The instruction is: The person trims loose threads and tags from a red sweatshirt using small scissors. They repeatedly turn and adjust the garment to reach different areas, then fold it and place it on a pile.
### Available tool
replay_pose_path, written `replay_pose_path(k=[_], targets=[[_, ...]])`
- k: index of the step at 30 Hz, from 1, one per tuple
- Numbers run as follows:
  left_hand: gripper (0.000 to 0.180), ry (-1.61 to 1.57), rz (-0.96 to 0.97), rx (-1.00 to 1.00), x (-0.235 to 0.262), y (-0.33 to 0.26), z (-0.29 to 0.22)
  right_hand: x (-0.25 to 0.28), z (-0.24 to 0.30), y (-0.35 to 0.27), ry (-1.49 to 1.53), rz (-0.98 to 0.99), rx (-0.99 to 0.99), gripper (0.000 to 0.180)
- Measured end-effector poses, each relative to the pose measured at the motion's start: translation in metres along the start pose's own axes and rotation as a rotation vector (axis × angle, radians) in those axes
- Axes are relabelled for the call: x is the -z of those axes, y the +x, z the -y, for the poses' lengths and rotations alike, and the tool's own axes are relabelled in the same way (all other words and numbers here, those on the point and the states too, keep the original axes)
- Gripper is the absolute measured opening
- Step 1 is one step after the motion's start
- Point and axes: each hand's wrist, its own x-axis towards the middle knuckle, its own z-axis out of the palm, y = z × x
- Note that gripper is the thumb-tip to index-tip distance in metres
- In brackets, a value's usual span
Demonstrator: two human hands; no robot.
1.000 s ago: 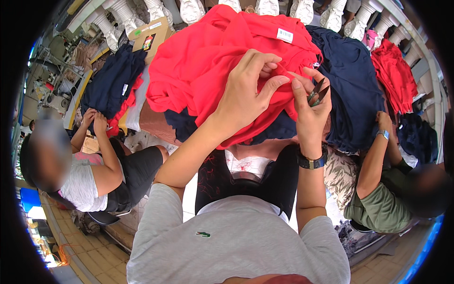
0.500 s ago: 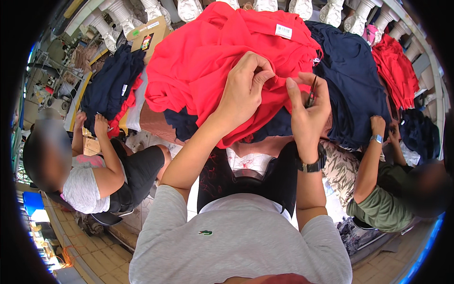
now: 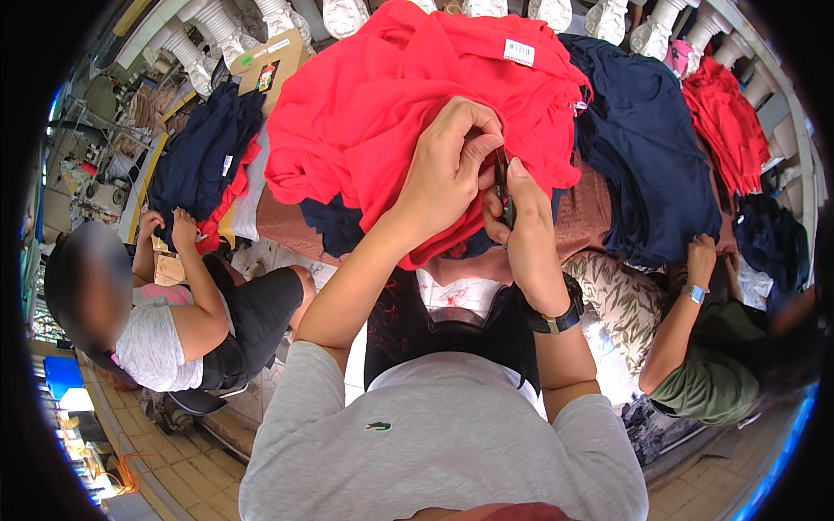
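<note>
A heap of red garments (image 3: 347, 104) lies on the table before me, with dark navy cloth showing under its near edge. My left hand (image 3: 456, 161) pinches a bit of the red fabric between thumb and fingertips. In my right hand (image 3: 528, 221) is a pair of dark thread snips (image 3: 505, 187), held upright with the tips close to the left fingertips. The exact spot where blades and fabric meet is partly hidden by my fingers. A white label (image 3: 519, 52) sits on the red cloth farther back.
Navy garments (image 3: 643, 139) lie right of the heap on the brown table cover (image 3: 584, 208). At left a person (image 3: 165, 321) handles a navy garment (image 3: 204, 156); another person (image 3: 704, 373) works at right. A cardboard box (image 3: 282, 56) and white balusters (image 3: 347, 16) stand behind.
My right hand has moved left with the snips, from apart to right beside my left fingertips. The red cloth at the right has shifted, baring more table cover. The left hand stays put.
</note>
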Motion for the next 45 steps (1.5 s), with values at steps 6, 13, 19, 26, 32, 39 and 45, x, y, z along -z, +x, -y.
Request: replay_pose_path(k=[6,13,19,26,32,39,45], targets=[[0.007,0.014,-0.014,-0.054,0.000,-0.001,0.001,0.000,-0.006,0.007,0.019,-0.056,0.049,0.044],[0.007,0.081,-0.016,-0.137,0.000,0.001,0.004,0.009,-0.012,0.017,0.013,-0.017,0.069,0.040],[0.006,0.141,0.112,-0.128,0.010,-0.006,-0.006,0.025,-0.018,0.025,0.081,0.054,0.165,0.042],[0.018,0.195,0.062,-0.089,0.026,-0.018,-0.023,0.028,-0.009,0.016,-0.403,-0.287,0.540,0.037],[0.015,0.236,-0.022,-0.047,0.001,-0.007,-0.021,0.046,-0.013,0.040,-0.394,-0.143,0.452,0.027],[0.011,0.327,-0.024,-0.030,-0.004,-0.006,-0.007,0.046,-0.011,0.032,-0.252,-0.095,0.365,0.019],[0.006,0.160,0.075,0.160,0.002,-0.004,-0.013,0.052,-0.011,0.030,-0.282,-0.079,0.389,0.020]])
